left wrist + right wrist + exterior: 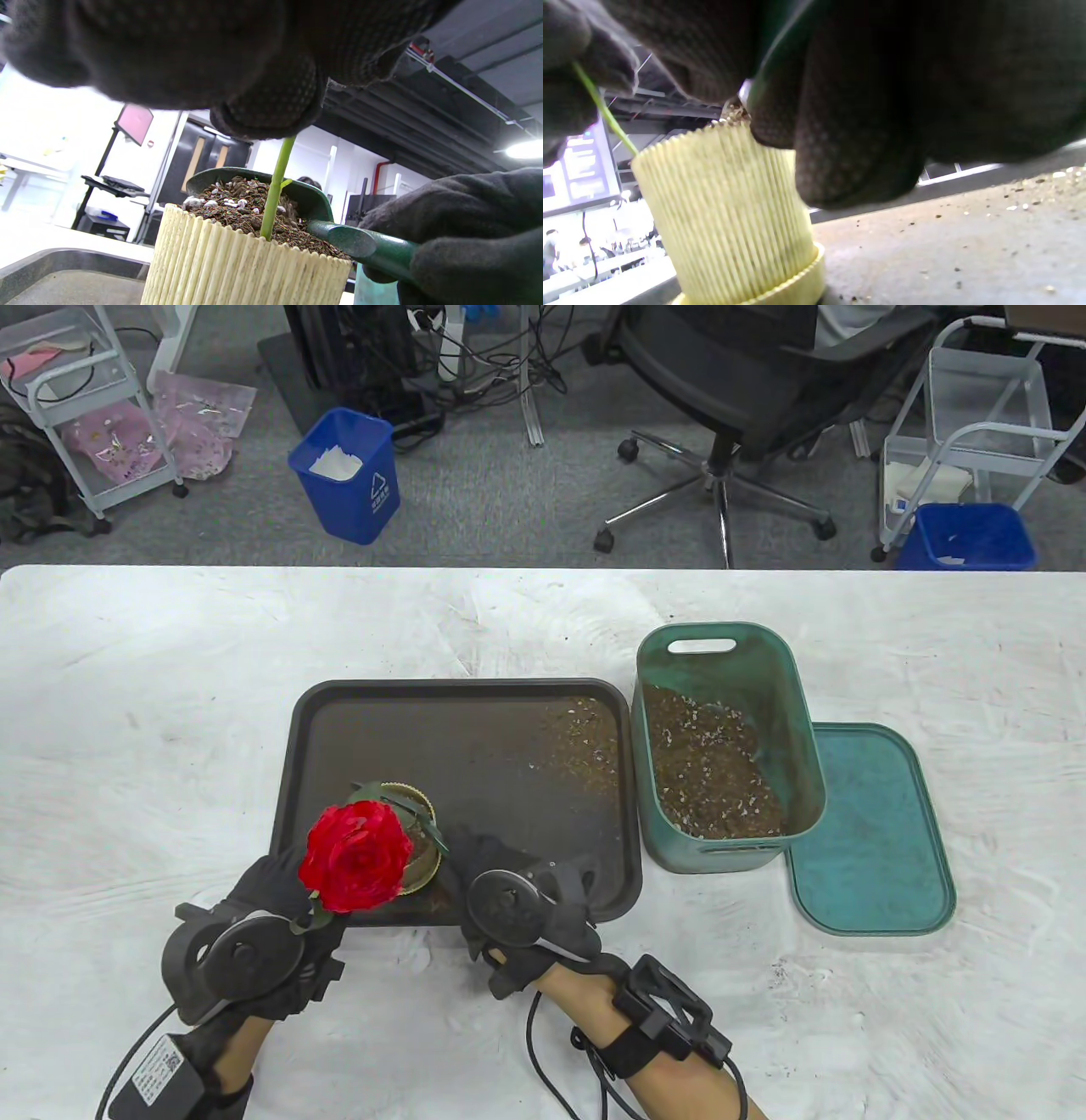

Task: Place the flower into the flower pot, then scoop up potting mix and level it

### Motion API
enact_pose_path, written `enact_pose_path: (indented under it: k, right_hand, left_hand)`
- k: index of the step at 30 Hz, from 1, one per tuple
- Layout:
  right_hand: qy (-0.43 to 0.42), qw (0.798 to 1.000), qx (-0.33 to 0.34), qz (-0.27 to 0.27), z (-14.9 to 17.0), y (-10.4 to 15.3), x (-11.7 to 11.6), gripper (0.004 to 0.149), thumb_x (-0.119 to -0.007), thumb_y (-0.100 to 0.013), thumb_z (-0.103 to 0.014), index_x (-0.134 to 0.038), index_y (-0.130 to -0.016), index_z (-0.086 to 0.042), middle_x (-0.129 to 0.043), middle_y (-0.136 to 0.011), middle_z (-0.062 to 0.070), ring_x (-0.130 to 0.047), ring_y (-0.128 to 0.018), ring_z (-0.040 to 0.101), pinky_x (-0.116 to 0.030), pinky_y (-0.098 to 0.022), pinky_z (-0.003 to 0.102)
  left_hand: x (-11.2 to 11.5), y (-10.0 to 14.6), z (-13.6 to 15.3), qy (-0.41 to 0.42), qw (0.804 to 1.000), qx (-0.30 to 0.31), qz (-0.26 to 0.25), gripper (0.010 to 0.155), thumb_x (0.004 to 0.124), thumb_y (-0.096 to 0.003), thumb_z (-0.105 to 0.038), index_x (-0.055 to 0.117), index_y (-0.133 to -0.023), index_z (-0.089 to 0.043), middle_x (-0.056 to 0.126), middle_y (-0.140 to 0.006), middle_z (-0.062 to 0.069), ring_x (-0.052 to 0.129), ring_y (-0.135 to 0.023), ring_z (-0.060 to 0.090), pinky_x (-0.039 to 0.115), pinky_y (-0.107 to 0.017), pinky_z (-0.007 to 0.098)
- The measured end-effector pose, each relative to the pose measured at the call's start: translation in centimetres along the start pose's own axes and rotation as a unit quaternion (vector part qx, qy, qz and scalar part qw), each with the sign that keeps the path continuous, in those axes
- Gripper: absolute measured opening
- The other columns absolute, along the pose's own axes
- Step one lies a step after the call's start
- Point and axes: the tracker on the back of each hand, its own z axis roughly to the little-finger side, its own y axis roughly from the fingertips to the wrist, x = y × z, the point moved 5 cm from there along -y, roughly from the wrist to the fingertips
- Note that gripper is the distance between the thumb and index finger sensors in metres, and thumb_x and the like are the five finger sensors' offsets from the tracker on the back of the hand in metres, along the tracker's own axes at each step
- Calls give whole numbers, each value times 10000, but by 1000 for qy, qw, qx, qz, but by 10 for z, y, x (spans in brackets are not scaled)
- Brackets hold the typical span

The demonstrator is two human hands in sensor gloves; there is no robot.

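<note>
A red flower (356,855) stands over a ribbed cream flower pot (420,836) at the front left of a dark tray (458,712). My left hand (263,929) pinches the green stem (275,186), which runs down into the potting mix (242,209) in the flower pot (237,267). My right hand (517,903) grips the handle of a green scoop (322,212); its bowl lies on the mix at the pot's rim. In the right wrist view the pot (729,212) sits on the tray (946,245) and the stem (606,112) leans at the left.
A green bin (721,738) half full of potting mix stands right of the tray, its lid (874,831) flat beside it. Spilled mix (585,746) dots the tray's right side. The white table (170,687) stretches left and back.
</note>
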Motion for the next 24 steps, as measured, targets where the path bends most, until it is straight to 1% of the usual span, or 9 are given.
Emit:
enact_pose_path:
  k: [4,8,11,13,16,20,21,22,24]
  right_hand:
    - [28,999,20,15,-4,3,-2,529,-838,-379,-357,-776,-826,-82,-1012,-529,86,-1087,-215,265,-957,-100,430]
    - [80,994,59,49,-15,8,0,525,-832,-378,-354,-782,-820,-76,-1014,-518,82,-1087,-201,254,-958,-96,424]
    - [95,990,72,69,-21,9,4,519,-819,-376,-343,-784,-819,-76,-1012,-519,81,-1083,-209,254,-955,-102,430]
    - [100,989,75,84,-23,7,14,515,-808,-378,-338,-782,-822,-79,-1010,-524,81,-1081,-219,260,-953,-110,436]
    - [85,985,70,130,-26,0,48,517,-807,-377,-340,-782,-822,-79,-1010,-523,79,-1081,-216,258,-952,-108,434]
    - [111,980,85,142,-36,-15,94,514,-809,-377,-344,-787,-821,-86,-1012,-521,79,-1080,-216,260,-951,-110,436]
    - [140,974,93,152,-39,-19,113,513,-809,-377,-346,-789,-820,-88,-1013,-520,78,-1080,-215,260,-951,-109,435]
    - [159,970,96,156,-40,-22,123,513,-809,-376,-347,-790,-819,-89,-1013,-519,77,-1080,-214,258,-951,-110,434]
    - [220,955,110,164,-40,-29,146,511,-806,-376,-346,-793,-818,-90,-1014,-515,78,-1078,-211,260,-948,-109,437]
  left_hand:
    - [0,1,-2,-4,1000,2,-1,441,791,-401,-464,939,-723,-202,1039,-466,8,1025,-129,148,923,-250,382]
    - [0,1,-2,-5,1000,3,-1,440,791,-402,-464,940,-723,-202,1039,-466,7,1025,-129,150,923,-251,382]
    - [0,0,-1,-5,1000,1,-1,439,792,-401,-464,939,-723,-204,1039,-467,5,1026,-128,149,924,-250,383]
    - [0,0,-1,-7,1000,2,0,440,792,-401,-464,940,-722,-203,1039,-465,8,1025,-129,149,923,-251,383]
    - [-1,0,-2,-10,1000,4,0,441,792,-401,-464,941,-722,-201,1039,-465,9,1025,-129,150,923,-249,383]
    - [-1,0,-2,-12,1000,4,0,440,792,-402,-464,940,-723,-202,1039,-466,8,1025,-129,150,923,-249,383]
    - [-1,0,-2,-13,1000,4,0,441,792,-402,-464,940,-724,-201,1039,-466,8,1026,-129,150,923,-250,383]
    - [-1,0,-2,-14,1000,5,0,442,792,-401,-465,940,-723,-201,1039,-466,6,1026,-130,149,923,-249,383]
    - [-1,0,-2,-14,1000,6,2,441,792,-402,-464,940,-723,-202,1039,-467,8,1026,-129,150,922,-249,383]
